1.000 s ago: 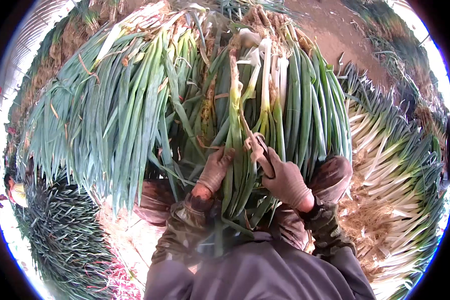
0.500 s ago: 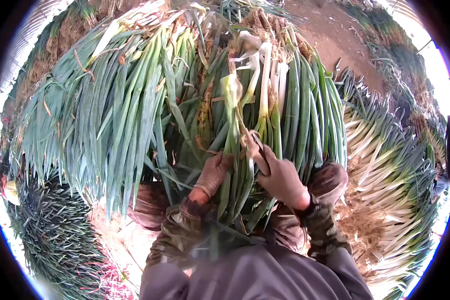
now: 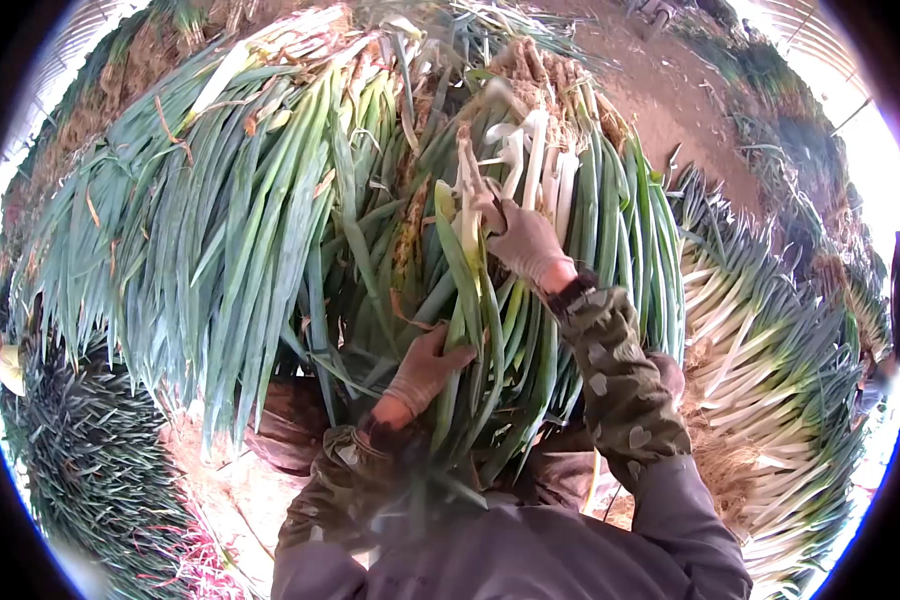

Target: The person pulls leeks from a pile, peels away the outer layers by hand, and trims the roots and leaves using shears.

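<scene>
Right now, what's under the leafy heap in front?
A trouser leg shows below the leafy heap on the left. The heap covers whatever supports it, so that can't be seen.

From my remote feed, I saw matt cloth gloves [image 3: 422,375], patterned fabric sleeves [image 3: 620,390], a smooth, dull cloth garment [image 3: 530,555], a dark, metallic-looking tool [image 3: 497,200], satiny pale stalks [image 3: 534,160], smooth, waxy leaves [image 3: 260,230], rough fibrous roots [image 3: 722,462] and matt, grainy soil [image 3: 685,100].

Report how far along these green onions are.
Apparently done: the right-hand row, its white stems bare and lined up. In hand: one onion, left hand on its leaves, right hand at its pale stem. Apparently left: the large heap, with dry, ragged brown skins showing.
</scene>
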`<state>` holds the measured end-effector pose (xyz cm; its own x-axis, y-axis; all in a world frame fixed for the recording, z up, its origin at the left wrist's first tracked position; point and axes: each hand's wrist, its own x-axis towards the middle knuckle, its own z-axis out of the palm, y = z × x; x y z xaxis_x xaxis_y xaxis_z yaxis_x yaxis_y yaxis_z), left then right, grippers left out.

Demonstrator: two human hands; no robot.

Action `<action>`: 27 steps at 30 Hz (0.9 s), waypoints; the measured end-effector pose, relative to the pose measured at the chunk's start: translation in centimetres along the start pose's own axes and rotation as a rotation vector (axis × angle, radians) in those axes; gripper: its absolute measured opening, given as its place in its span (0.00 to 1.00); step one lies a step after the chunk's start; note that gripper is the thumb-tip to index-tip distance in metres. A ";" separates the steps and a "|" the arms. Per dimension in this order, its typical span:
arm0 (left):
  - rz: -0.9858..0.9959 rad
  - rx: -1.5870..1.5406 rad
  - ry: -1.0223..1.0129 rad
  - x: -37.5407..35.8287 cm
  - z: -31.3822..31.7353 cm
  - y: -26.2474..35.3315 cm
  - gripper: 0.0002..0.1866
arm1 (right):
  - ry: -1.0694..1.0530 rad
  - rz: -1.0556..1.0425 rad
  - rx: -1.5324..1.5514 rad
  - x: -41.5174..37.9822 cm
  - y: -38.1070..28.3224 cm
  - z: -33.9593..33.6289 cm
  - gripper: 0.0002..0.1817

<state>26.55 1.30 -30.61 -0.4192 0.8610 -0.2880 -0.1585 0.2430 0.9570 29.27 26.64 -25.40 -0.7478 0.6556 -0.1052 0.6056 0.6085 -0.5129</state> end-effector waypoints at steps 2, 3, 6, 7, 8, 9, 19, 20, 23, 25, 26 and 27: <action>0.001 0.016 0.018 0.0 0.2 -0.2 0.20 | -0.018 -0.014 -0.029 1.9 -0.2 -0.2 0.21; 0.029 0.020 0.019 0.0 0.2 -0.3 0.20 | -0.016 -0.034 -0.055 2.5 0.0 -0.1 0.21; 0.080 0.021 0.020 -0.1 0.1 0.6 0.21 | -0.144 -0.001 -0.045 1.2 -1.6 -2.4 0.20; 0.076 0.013 0.022 -0.3 0.2 1.4 0.21 | -0.116 -0.045 -0.001 0.1 -1.5 -2.6 0.20; 0.074 0.005 0.025 -0.2 0.2 1.9 0.21 | -0.086 -0.089 0.041 -1.5 -1.0 -2.7 0.20; 0.095 0.012 0.028 0.0 0.2 1.9 0.21 | -0.057 -0.133 0.083 -3.2 -0.4 -2.7 0.21; 0.216 0.155 0.074 1.4 2.4 1.6 0.32 | -0.245 -0.033 0.443 -13.7 3.8 -4.1 0.37; 0.260 0.178 0.095 1.5 2.7 1.1 0.33 | -0.187 -0.042 0.408 -13.4 4.3 -4.0 0.35; 0.166 0.245 0.061 0.7 4.6 1.6 0.35 | -0.112 -0.089 0.431 -12.9 5.1 -4.1 0.32; 0.174 0.203 0.061 1.2 5.4 1.7 0.34 | -0.070 -0.102 0.543 -13.0 5.6 -4.4 0.32; 0.208 0.241 0.081 1.6 5.8 1.9 0.33 | -0.019 -0.061 0.517 -13.2 5.8 -4.8 0.32; 0.242 0.277 0.102 2.0 6.2 2.0 0.33 | -0.020 -0.007 0.485 -13.3 6.0 -5.5 0.33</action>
<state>30.96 6.30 -29.02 -0.5039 0.8628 -0.0416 0.1978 0.1621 0.9667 44.41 24.03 -22.40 -0.7597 0.6401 -0.1141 0.4070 0.3312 -0.8513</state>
